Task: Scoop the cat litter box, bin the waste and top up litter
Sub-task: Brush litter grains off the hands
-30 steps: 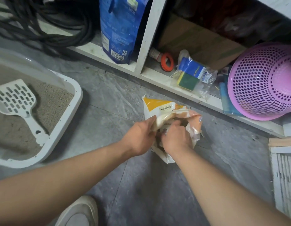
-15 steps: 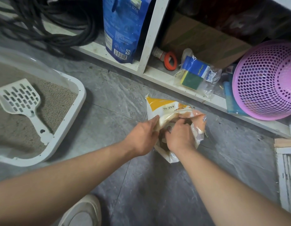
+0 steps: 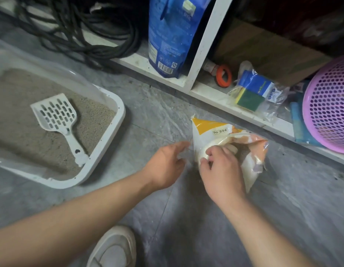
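Head view. My right hand (image 3: 222, 170) pinched the rolled mouth of the soft white-and-orange plastic bag with a yellow corner (image 3: 211, 130), fingers curled into the crumpled film. My left hand (image 3: 165, 166) hung just beside the bag with relaxed, spread fingers, holding nothing and apart from the plastic.

Risks, as I judged them: the bag stood on the grey stone-look floor (image 3: 283, 218) on one hand's pinch alone. If I lifted it that way the thin film could slip or tear and whatever was inside would spill across the floor. A one-sided pull could also tip it toward the white shelf ledge (image 3: 244, 112) behind it. Contents were not visible to me, so I could not tell waste from fresh litter.

How the task's things looked: the bag was creased, slumped, top folded over, printed label facing up. It sat between my hands and the shelf, well apart from the white rounded plastic litter box (image 3: 111, 132) at the left. Grey-beige litter (image 3: 22, 122) filled the box, fairly level. The white slotted plastic scoop (image 3: 55, 114) lay on the litter, handle end resting at the near rim.
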{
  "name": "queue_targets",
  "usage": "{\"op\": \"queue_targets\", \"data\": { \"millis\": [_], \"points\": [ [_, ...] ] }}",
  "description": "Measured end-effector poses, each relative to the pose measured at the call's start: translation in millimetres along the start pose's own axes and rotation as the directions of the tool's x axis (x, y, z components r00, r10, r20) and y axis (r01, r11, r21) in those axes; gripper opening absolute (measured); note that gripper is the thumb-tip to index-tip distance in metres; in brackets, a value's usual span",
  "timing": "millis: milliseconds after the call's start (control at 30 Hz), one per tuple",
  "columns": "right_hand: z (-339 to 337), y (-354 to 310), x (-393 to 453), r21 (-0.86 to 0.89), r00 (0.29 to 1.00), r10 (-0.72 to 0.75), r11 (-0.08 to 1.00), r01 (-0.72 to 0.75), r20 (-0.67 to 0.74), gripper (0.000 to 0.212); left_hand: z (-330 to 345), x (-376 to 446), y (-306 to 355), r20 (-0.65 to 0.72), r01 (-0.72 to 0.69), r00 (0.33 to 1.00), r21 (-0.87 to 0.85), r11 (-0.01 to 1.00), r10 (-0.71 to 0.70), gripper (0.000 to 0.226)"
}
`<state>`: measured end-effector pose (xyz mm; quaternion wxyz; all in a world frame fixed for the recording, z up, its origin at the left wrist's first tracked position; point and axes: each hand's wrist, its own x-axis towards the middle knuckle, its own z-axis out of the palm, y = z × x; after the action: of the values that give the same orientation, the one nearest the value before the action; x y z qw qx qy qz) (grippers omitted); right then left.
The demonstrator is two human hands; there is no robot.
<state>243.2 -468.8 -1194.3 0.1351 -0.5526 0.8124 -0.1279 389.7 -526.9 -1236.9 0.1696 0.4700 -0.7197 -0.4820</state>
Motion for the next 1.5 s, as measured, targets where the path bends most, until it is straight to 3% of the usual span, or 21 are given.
{"op": "queue_targets", "data": {
  "millis": [133, 267, 600, 800, 933, 1033, 1233, 1500],
  "points": [
    [13, -30, 0, 0.075, 0.985, -0.159, 0.984, 0.164, -0.068, 0.009, -17, -20, -17, -0.066, 0.069, 0.995, -0.065, 0.996, -0.073, 0.03],
    [39, -57, -5, 0.173, 0.978, -0.203, 0.966, 0.193, 0.04, 0.007, -38, -46, -29, -0.108, 0.14, 0.983, -0.107, 0.984, -0.151, 0.014],
    [60, -118, -26, 0.255, 0.931, -0.277, 0.943, 0.215, 0.238, 0.007, -88, -144, -60, -0.143, 0.363, 0.918, -0.066, 0.929, -0.369, 0.024],
    [-12, -165, -80, 0.332, 0.896, -0.231, 0.938, 0.101, 0.379, 0.007, -142, -262, -10, -0.111, 0.602, 0.765, -0.225, 0.766, -0.634, 0.016],
    [-68, -187, -135, 0.346, 0.849, -0.168, 0.938, -0.018, 0.5, 0.006, -169, -350, 41, -0.168, 0.67, 0.619, -0.397, 0.627, -0.767, 0.009],
    [-103, -195, -182, 0.35, 0.833, -0.131, 0.933, -0.079, 0.538, 0.006, -185, -404, 82, -0.191, 0.655, 0.51, -0.546, 0.523, -0.838, 0.009],
    [-109, -198, -233, 0.312, 0.818, -0.032, 0.932, -0.182, 0.574, 0.008, -200, -450, 87, -0.189, 0.526, 0.401, -0.754, 0.394, -0.897, 0.012],
    [-36, -210, -242, 0.22, 0.826, 0.0, 0.964, -0.15, 0.563, 0.015, -219, -425, -3, -0.176, 0.211, 0.397, -0.938, 0.276, -0.901, 0.015]
  ]
}}
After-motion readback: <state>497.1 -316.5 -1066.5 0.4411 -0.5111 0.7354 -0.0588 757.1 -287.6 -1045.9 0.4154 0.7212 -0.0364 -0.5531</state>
